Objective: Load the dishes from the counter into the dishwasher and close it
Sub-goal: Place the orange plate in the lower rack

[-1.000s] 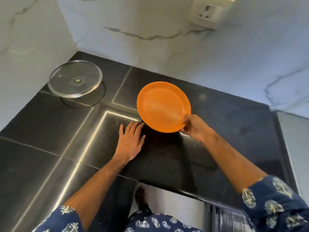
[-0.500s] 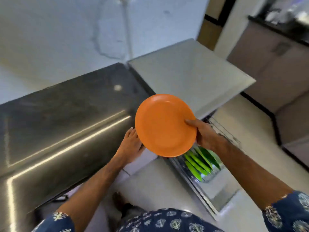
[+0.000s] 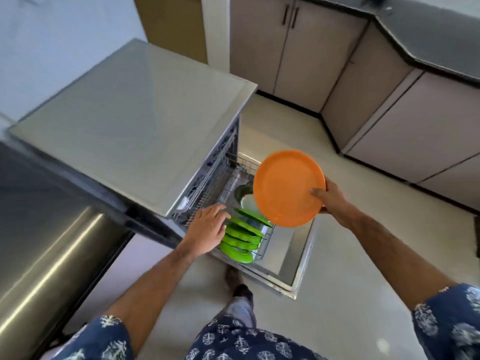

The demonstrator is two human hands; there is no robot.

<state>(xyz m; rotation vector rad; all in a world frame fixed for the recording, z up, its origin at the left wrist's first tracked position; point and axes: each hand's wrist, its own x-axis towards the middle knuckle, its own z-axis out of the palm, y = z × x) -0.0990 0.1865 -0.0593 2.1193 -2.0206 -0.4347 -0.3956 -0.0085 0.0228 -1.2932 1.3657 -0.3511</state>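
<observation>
The orange plate (image 3: 287, 188) is round, so it has no long side; it is held up on a tilt, with its inner face turned up toward the camera and its rim leaning down to the left; it is up in the air above the pulled-out rack (image 3: 244, 165) of the dishwasher (image 3: 135, 120), not touching it.

The right hand (image 3: 328, 197) grips the plate at its right edge; the thumb lies on the inner face and the other fingers curl behind the rim, so they are mostly hidden.

The left hand (image 3: 207, 229) is open, with fingers loose and a little spread; it reaches over the near left part of the rack, just beside the green plates (image 3: 241, 239); whether it touches the rack or the plates cannot be told.

The green plates stand on edge in a row in the rack, leaning one behind the other; behind them sits a dark round dish (image 3: 244, 190), partly hidden by the orange plate.

The dishwasher door (image 3: 293, 255) lies open, flat and low over the pale floor (image 3: 350, 255); a shiny dark worktop (image 3: 52, 229) is at the left; pale cupboards (image 3: 298, 48) stand at the far side.
</observation>
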